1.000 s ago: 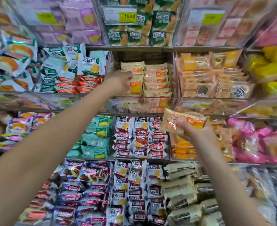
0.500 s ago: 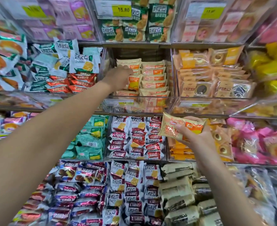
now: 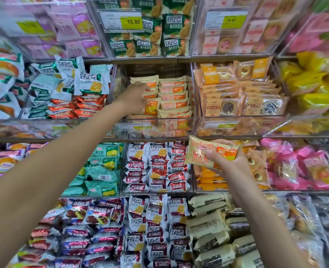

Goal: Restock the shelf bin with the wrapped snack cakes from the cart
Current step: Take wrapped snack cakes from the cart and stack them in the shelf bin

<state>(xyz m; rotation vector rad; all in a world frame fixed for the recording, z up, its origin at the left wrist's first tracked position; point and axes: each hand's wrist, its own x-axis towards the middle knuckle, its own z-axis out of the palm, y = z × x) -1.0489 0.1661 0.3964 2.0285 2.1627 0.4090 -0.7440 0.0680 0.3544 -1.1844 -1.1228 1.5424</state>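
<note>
The left hand (image 3: 133, 98) reaches into the clear bin (image 3: 155, 128), fingers against the stacked cakes (image 3: 172, 97); its grip cannot be told. The right hand (image 3: 227, 161) grips one wrapped cake (image 3: 208, 153) below the bin.

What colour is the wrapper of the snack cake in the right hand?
Pale cream wrapper with an orange panel and red logo, gripped in the right hand; head view.

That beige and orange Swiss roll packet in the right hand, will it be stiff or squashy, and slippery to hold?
The Swiss roll packet is probably soft: its film wrapper looks puffed and creased under the right hand. Likely light, since fingers alone support it. The glossy film may be a bit slippery.
</note>
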